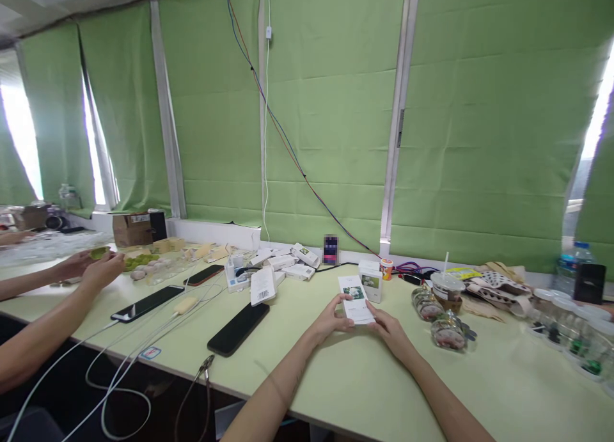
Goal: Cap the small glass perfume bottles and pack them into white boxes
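Note:
Both my hands hold a flat white card (pixel 356 309) with a green and white flower picture, tilted above the table. My left hand (pixel 334 319) grips its left edge between thumb and fingers. At the lower right edge, my right hand (pixel 387 329) has its fingers closed on the same card. Right behind the card stands a white box (pixel 374 287) with a similar flower picture. A small orange and white jar (pixel 386 268) is beside that box.
Left lie a black phone (pixel 238 329), white boxes (pixel 285 261) and cables. Another person's hands (pixel 98 266) hold something green at far left. Rightward are clear packs (pixel 448 332), a lidded cup (pixel 447 284) and jars (pixel 559 317). The table's front edge (pixel 230 393) is near.

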A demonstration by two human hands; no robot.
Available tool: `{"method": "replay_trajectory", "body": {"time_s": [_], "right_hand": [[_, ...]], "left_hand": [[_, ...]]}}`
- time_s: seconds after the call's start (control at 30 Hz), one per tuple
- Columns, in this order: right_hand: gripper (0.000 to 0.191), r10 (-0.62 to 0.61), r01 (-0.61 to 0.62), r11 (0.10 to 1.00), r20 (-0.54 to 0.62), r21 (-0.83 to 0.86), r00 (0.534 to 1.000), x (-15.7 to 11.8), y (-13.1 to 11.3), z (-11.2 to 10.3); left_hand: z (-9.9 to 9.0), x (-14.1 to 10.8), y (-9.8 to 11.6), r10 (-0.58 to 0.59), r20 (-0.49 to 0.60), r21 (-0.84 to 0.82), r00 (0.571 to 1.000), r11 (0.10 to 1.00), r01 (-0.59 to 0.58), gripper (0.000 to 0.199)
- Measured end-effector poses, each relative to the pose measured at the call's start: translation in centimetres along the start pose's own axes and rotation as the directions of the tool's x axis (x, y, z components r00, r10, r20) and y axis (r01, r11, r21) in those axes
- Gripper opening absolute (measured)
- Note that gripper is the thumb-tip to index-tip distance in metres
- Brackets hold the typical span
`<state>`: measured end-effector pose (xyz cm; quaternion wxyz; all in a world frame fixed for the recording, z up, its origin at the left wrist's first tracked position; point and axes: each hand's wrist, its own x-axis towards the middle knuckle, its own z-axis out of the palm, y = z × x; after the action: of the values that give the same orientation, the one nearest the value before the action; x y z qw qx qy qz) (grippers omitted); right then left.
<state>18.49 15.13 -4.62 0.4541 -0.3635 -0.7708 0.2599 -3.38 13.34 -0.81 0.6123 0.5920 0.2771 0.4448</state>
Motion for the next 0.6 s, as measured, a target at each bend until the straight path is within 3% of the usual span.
{"method": "replay_trajectory", "body": {"time_s": [0.23, 0.47, 0.6], "right_hand": [[0.058, 0.049, -0.052, 0.975, 0.015, 0.217, 0.999, 0.1, 0.3, 0.3], [0.048, 0.008, -0.014, 0.997, -0.066, -0.081, 0.998, 0.0, -0.4, 0.0], [0.045, -0.009, 0.003, 0.992, -0.045, -0.128, 0.999, 0.0, -0.6, -0.2]], "left_hand": [[-0.2, 0.4, -0.7, 0.028, 0.008, -0.012, 1.000, 1.000, -0.028, 0.067], [-0.3, 0.4, -0.8, 0.034, 0.019, 0.017, 0.999, 0.999, -0.034, 0.066], [-0.2, 0.3, -0.5, 0.030, 0.022, 0.022, 0.999, 0.999, -0.030, 0.060]]}}
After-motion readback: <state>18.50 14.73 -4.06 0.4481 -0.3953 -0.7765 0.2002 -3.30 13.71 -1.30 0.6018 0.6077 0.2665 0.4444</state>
